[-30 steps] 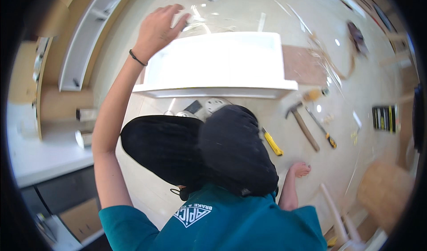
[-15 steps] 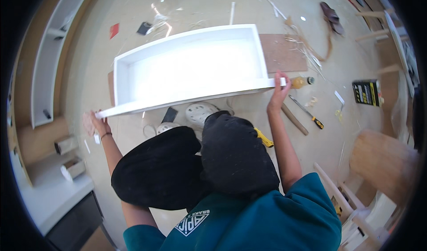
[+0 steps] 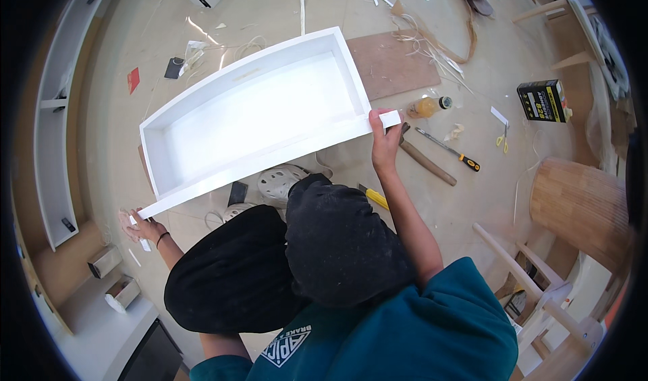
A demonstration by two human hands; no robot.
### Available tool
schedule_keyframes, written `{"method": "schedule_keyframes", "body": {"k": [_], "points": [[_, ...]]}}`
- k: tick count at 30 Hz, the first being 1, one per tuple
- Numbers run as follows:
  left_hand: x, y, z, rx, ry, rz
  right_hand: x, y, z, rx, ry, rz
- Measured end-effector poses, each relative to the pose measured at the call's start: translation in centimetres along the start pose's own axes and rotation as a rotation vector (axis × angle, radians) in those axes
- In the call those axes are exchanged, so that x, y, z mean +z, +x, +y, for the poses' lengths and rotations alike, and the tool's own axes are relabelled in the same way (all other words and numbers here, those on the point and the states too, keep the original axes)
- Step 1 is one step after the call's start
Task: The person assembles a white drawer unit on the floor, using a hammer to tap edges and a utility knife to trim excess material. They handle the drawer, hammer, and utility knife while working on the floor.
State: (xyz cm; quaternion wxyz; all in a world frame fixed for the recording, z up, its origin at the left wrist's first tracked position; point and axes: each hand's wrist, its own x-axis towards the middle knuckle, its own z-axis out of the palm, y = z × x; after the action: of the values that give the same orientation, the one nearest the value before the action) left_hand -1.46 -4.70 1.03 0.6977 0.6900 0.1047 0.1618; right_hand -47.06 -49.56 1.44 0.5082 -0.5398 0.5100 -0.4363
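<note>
A white open-topped drawer-like box (image 3: 253, 111) spans the space before my feet, its long near panel sticking out past both sides. My left hand (image 3: 150, 228) grips the panel's left end, fingers curled round it. At the opposite end, my right hand (image 3: 385, 138) is closed on the panel's right tip, with the thumb and fingers on either side. Just right of that hand lie a hammer (image 3: 432, 165) with a wooden handle, its head partly hidden, and a bottle (image 3: 424, 107) of yellowish liquid on its side.
A slim tool with a yellow-black handle (image 3: 468, 162), a yellow cutter (image 3: 375, 197), small scissors (image 3: 502, 142) and a black-yellow tin (image 3: 542, 101) are on the floor at right. A brown board (image 3: 391, 64) lies behind the box. A wooden stool (image 3: 574, 199) stands right, a white cabinet (image 3: 121, 323) left.
My view has turned, so the box slants more, its left end nearer me. The near panel's right end has come away from in front of the bottle. Both hands keep their hold.
</note>
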Motion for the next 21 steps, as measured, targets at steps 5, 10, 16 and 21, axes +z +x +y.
{"method": "schedule_keyframes", "body": {"k": [5, 10, 16, 21], "points": [[-0.3, -0.4, 1.3, -0.042, 0.039, -0.048, 0.0, -0.1, -0.6, 0.029, 0.038, -0.009], [-0.6, -0.1, 1.3, -0.063, 0.043, -0.104, 0.0, -0.1, -0.6, 0.042, 0.071, -0.012], [-0.5, -0.5, 1.2, -0.018, 0.050, -0.063, 0.1, 0.1, -0.3, -0.016, -0.014, 0.010], [-1.1, -1.0, 0.6, 0.003, 0.060, -0.121, 0.0, 0.7, -0.2, 0.027, 0.008, 0.020]]}}
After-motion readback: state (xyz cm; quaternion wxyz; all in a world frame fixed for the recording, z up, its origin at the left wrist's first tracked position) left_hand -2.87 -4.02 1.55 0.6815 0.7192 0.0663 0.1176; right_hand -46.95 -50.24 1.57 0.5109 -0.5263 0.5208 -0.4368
